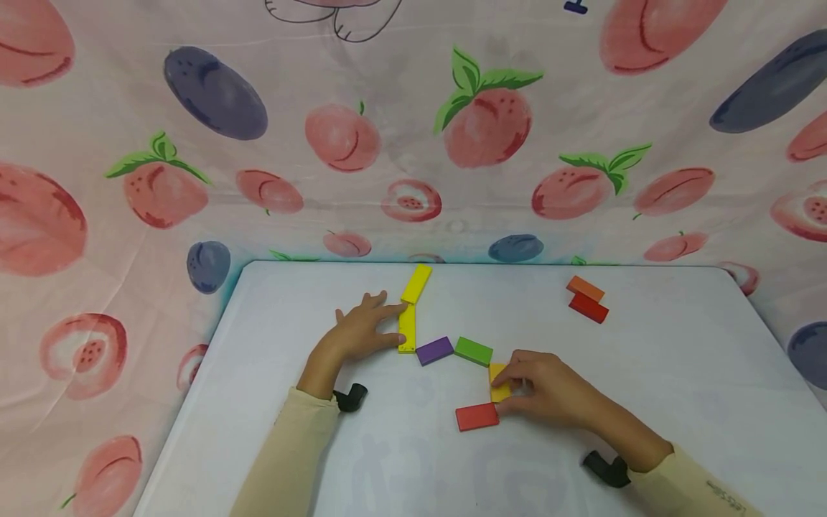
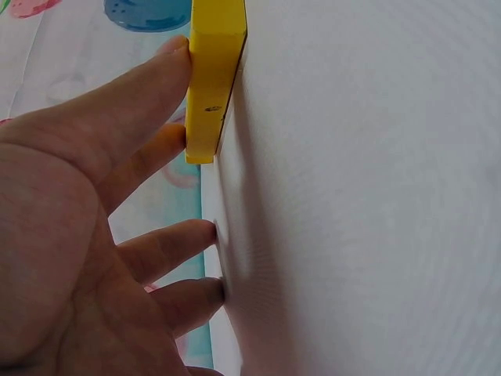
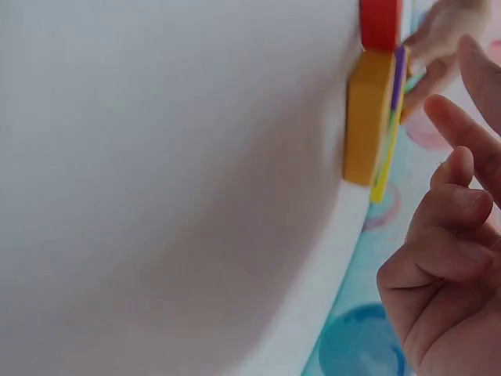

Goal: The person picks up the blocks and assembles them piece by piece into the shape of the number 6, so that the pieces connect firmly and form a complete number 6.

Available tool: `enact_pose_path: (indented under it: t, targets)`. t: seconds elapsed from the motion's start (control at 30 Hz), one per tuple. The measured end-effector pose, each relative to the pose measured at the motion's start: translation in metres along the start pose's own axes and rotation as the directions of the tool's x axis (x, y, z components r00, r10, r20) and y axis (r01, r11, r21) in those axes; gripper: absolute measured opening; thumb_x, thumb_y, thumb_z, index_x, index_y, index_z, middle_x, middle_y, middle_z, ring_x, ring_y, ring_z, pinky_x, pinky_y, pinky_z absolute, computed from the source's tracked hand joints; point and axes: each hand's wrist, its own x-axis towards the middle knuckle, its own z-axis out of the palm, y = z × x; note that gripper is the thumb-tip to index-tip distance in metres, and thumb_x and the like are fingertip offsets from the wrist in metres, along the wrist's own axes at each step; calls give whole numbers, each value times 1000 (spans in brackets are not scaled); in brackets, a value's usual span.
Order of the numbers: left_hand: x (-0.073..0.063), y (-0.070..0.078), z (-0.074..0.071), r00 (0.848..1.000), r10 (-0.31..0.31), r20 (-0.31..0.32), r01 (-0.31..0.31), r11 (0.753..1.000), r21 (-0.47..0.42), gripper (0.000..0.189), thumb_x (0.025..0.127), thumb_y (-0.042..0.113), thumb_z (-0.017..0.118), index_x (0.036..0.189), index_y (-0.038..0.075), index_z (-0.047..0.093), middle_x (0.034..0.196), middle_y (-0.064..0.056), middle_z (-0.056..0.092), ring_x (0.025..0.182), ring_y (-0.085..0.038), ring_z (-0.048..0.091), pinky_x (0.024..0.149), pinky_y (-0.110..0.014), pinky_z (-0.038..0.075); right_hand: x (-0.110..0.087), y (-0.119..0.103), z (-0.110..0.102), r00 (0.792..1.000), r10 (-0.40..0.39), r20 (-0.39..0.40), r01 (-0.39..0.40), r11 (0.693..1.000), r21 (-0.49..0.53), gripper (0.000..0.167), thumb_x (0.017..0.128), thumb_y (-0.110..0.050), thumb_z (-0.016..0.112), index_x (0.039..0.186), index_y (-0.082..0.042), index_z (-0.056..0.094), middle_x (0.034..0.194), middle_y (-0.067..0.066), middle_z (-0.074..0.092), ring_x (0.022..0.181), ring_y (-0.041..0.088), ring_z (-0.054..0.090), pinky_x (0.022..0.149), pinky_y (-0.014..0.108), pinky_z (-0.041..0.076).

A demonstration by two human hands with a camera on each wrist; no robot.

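My left hand (image 1: 362,330) touches the left side of a long yellow block (image 1: 407,327) with thumb and index fingertip, the other fingers spread. In the left wrist view this yellow block (image 2: 213,86) shows small dark marks. Another yellow block (image 1: 416,283) meets its far end. From its near end a purple block (image 1: 435,351), a green block (image 1: 474,351), an orange-yellow block (image 1: 497,388) and a red block (image 1: 477,416) form a bent row. My right hand (image 1: 549,388) hovers over the orange-yellow block; in the right wrist view its fingertips (image 3: 438,110) stand apart from that block.
An orange block (image 1: 585,288) and a darker red block (image 1: 589,308) lie together at the back right of the white table (image 1: 678,345). Behind the table's far edge hangs a fruit-print cloth (image 1: 400,93). Black straps (image 1: 607,469) show at both wrists.
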Motion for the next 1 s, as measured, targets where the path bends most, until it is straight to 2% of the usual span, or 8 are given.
enact_pose_path:
  t: [0.13,0.23,0.37,0.5,0.67,0.73,0.9,1.0]
  targets:
    - [0,0,0,1000,1,-2,-1,1000,-2,64,93,48,71,152,36,49,169,-10,27,158,-42,13,111,-84,2,1,6,-13,998,-10,-55,11,1000,12,28,80,-39,87,105,-28,79,81,-13,58,70,7,51,57,18,43]
    - [0,-1,0,1000,1,-2,-1,1000,-6,64,93,48,71,152,36,49,169,-10,27,158,-42,12,111,-84,1,0,12,-23,996,-1,-89,1,1000,4,26,83,-39,85,106,-26,79,81,-15,57,72,4,53,60,18,47]
    - [0,-1,0,1000,2,-2,-2,1000,-9,64,93,48,71,152,37,49,170,-9,27,159,-41,12,112,-84,1,-1,20,-39,990,20,-143,-22,1000,-13,27,86,-40,82,108,-23,79,89,-16,64,82,4,58,67,20,52]
    - [-1,0,0,1000,0,-2,0,1000,-12,64,93,47,71,152,37,49,170,-9,27,159,-41,12,112,-84,0,-2,31,-55,976,71,-205,-84,995,-53,27,89,-39,80,109,-21,78,99,-11,70,92,9,63,73,24,56]
    - [-1,1,0,1000,-6,0,6,1000,-10,64,93,47,71,152,37,49,170,-9,27,159,-41,11,112,-83,0,-3,48,-72,943,177,-282,-210,973,-92,27,91,-38,77,108,-17,78,102,1,74,98,23,65,74,34,54]
    - [-1,0,0,1000,-7,0,7,1000,-7,64,93,47,71,152,37,48,170,-9,27,159,-41,12,112,-84,0,-3,57,-77,924,231,-305,-270,959,-91,29,93,-40,75,108,-15,78,101,5,73,97,26,64,72,33,51]
    - [-1,0,0,1000,-7,-2,7,1000,-8,64,93,47,71,152,37,49,170,-9,26,159,-41,11,112,-83,0,-6,80,-86,874,365,-321,-400,915,-47,49,98,-51,64,116,-7,75,108,19,70,100,36,61,70,38,52]
    - [-1,0,0,1000,-7,-1,7,1000,-8,64,93,47,71,152,36,48,170,-9,26,159,-41,11,112,-83,0,-8,94,-90,851,413,-324,-449,893,-41,56,99,-54,61,122,-5,71,115,26,68,105,41,60,71,40,53]
